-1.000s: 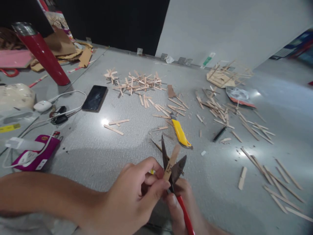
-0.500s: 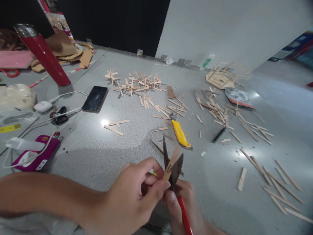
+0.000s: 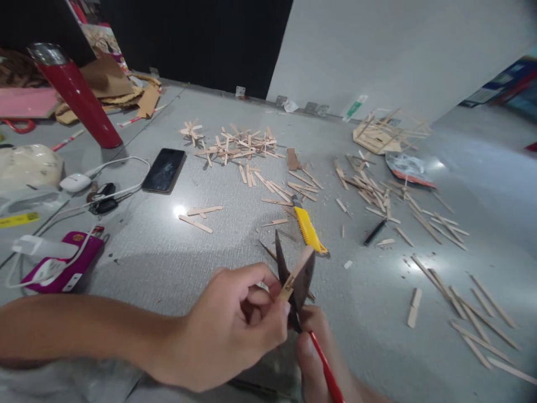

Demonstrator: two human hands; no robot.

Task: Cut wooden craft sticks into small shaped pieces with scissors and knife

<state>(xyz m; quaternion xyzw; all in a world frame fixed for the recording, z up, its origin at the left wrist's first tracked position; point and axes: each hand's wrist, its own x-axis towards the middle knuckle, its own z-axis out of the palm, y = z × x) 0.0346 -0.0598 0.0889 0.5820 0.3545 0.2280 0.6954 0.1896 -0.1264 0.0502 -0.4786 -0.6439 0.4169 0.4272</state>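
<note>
Between the thumb and fingers of my left hand [image 3: 235, 324] is a flat wooden craft stick [image 3: 298, 265], its far end tilted up and slightly blurred. My right hand [image 3: 321, 355] is closed around the red handle of a pair of scissors [image 3: 280, 258]. The scissor blades are apart, and the stick lies between them. Just beyond the blades, a yellow utility knife [image 3: 308, 225] rests on the table. A thin, dark pointed tool [image 3: 267, 249] lies partly hidden behind the scissors.
Piles of craft sticks [image 3: 243, 143] lie ahead, with more sticks [image 3: 465, 308] at right. A stick-built frame [image 3: 373, 134] stands at the back right. On the left are a phone [image 3: 164, 169], red flask [image 3: 79, 101], cables and a purple power strip [image 3: 79, 240].
The scissors and right hand have turned and shifted slightly, the red handle now pointing further right. The stick has tilted a little between the blades. My left hand has moved slightly.
</note>
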